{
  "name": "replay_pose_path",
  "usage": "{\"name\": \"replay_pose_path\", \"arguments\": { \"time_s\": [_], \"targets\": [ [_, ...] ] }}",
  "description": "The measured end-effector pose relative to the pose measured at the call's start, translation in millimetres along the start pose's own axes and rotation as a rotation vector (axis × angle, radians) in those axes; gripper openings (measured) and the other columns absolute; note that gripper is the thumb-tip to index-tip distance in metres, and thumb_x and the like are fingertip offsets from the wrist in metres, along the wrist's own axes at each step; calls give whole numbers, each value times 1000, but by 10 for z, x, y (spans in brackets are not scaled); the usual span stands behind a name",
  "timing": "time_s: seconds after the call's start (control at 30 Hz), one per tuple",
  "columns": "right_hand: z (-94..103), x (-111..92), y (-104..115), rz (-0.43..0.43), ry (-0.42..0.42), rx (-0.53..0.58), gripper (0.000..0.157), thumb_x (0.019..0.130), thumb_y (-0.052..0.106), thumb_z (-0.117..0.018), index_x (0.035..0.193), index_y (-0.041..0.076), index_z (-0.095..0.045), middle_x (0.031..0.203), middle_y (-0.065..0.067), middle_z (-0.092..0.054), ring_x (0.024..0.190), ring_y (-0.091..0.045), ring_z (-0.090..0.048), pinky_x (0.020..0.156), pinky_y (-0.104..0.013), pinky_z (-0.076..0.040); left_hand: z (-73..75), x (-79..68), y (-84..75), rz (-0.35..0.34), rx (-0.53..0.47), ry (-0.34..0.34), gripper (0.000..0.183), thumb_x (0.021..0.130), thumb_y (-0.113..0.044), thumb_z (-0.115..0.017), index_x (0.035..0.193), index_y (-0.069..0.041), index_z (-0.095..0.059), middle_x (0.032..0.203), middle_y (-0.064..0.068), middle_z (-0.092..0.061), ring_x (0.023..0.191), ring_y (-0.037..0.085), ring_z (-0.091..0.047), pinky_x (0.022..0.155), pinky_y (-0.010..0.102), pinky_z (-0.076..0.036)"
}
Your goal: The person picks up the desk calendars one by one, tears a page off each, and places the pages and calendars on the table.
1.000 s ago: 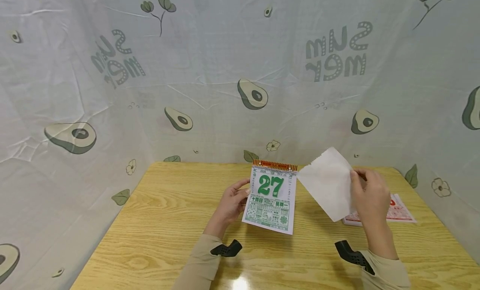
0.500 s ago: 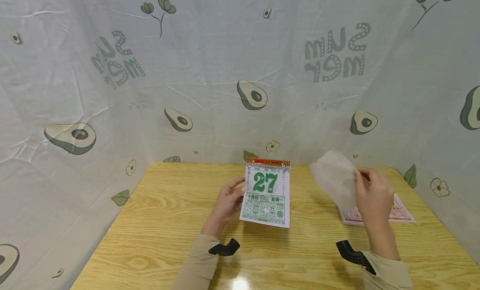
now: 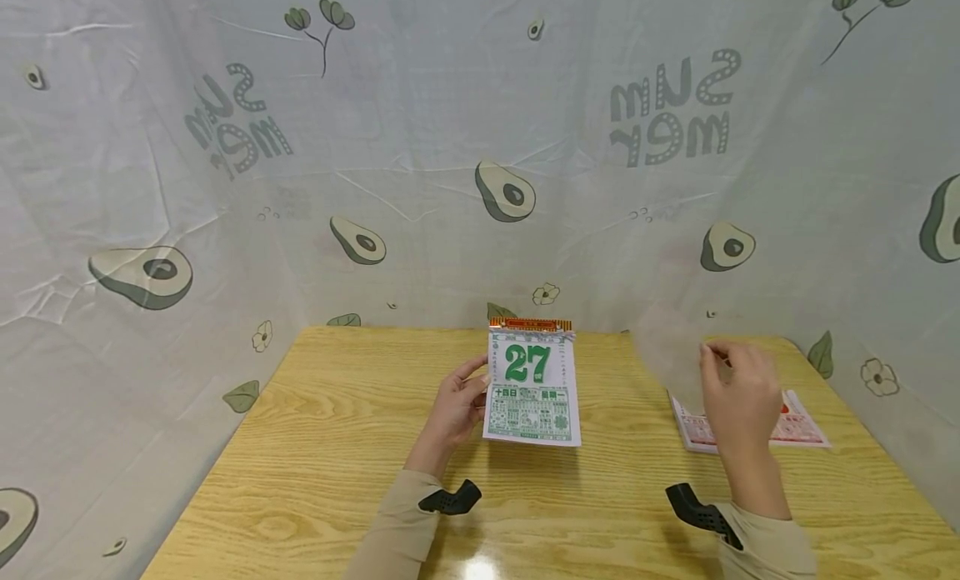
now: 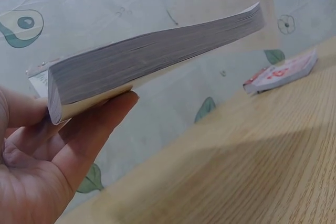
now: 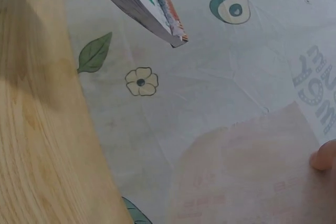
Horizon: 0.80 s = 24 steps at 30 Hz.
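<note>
A thick tear-off calendar [image 3: 531,388] with a green 27 and a red-and-gold top strip is held up above the table. My left hand [image 3: 459,401] grips its left edge, thumb on the front side and fingers behind; the left wrist view shows the thick page block [image 4: 152,53] over those fingers. To the right, my right hand [image 3: 742,392] pinches a thin loose sheet [image 3: 670,355] by its edge. That sheet looks faint and see-through in the head view. In the right wrist view the sheet [image 5: 247,171] has a ragged edge and faint reddish print showing through.
A red-printed calendar block or stack of sheets [image 3: 798,426] lies on the wooden table [image 3: 322,447] at the right, partly behind my right hand. A pale cloth with avocado prints [image 3: 427,130] hangs behind the table and along both sides.
The calendar has moved slightly left and turned more upright, along with my left hand. The loose sheet has swung from a broad white face to a faint blur beside my right hand.
</note>
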State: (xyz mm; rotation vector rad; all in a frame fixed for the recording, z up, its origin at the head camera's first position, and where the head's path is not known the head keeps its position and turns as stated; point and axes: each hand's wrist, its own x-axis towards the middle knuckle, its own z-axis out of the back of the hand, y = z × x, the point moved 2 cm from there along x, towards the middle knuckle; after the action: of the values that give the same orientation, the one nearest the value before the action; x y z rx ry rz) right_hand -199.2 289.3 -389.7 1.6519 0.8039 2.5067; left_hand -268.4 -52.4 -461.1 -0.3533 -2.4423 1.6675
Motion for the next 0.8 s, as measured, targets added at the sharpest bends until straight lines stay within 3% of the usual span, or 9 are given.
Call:
{"name": "replay_pose_path", "arguments": {
  "time_s": [0.2, 0.47, 0.8],
  "targets": [
    [-66, -34, 10, 79, -8, -28, 14, 87, 3, -69, 85, -10, -68, 79, -27, -63, 79, -43, -55, 73, -54, -45, 29, 11, 17, -3, -11, -61, 41, 103, -5, -42, 144, -7, -44, 96, 0, -74, 75, 11, -71, 63, 29, -57],
    [-182, -97, 83, 182, 19, -108, 10, 84, 1, -71, 82, -9, -69, 77, -25, -65, 74, -42, -58, 75, -53, -47, 46, 17, 19, -7, -36, -107, 41, 103, -5, -42, 143, -6, -45, 92, -1, -73, 74, 11, -71, 60, 28, -57],
    [-316, -186, 128, 263, 41, -160, 7, 81, -1, -73, 80, -6, -69, 74, -23, -65, 67, -40, -57, 62, -51, -48, 80, 26, 29, -1, -55, -160, 40, 103, -6, -43, 143, -7, -46, 94, 1, -73, 73, 11, -72, 61, 28, -57]
  ]
}}
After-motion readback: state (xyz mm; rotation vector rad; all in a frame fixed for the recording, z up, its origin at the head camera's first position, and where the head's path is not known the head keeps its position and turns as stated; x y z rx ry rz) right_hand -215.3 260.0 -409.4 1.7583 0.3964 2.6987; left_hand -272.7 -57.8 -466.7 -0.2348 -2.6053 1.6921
